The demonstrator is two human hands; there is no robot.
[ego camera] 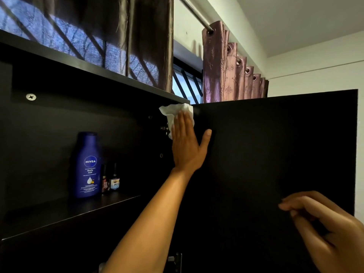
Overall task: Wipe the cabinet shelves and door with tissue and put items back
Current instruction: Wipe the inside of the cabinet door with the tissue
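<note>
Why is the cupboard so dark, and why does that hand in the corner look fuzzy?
Head view: the black door and shelf catch little light, so only the white tissue and blue bottle stand out; the right hand, close at the frame's corner, looks soft and stretched by the wide lens.

white tissue (178, 113); black door (275, 154); blue bottle (87, 164)
</note>
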